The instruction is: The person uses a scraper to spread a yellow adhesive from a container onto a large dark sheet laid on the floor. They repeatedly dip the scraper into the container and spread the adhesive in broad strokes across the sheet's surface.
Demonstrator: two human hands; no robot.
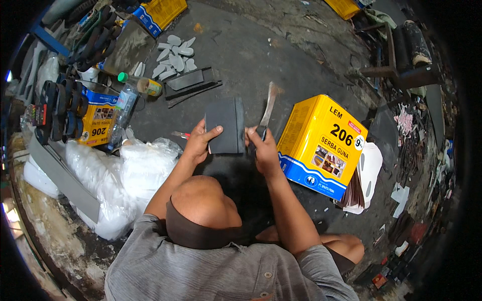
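The left hand [198, 143] is pinching the dark grey sheet [225, 125] at its left edge, thumb on top. The sheet is lying above the knee, long axis pointing away from the person. The right hand [262, 148] is gripping a knife [267, 113] closed-fisted, blade pointing away, just beside the sheet's right edge.

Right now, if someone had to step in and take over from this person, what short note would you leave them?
Left hand: grips the left edge of a dark grey rectangular sheet, thumb on top, holding it flat on the floor.
Right hand: holds a long flat-bladed knife, blade pointing away along the sheet's right edge.
Around: a yellow square glue tin to the right, white plastic bags to the left, a pile of pale sole-shaped pieces and dark strips beyond.
Done: cannot tell whether any cut is made in this sheet.
Left: the sheet looks whole; any trimming seems ahead.
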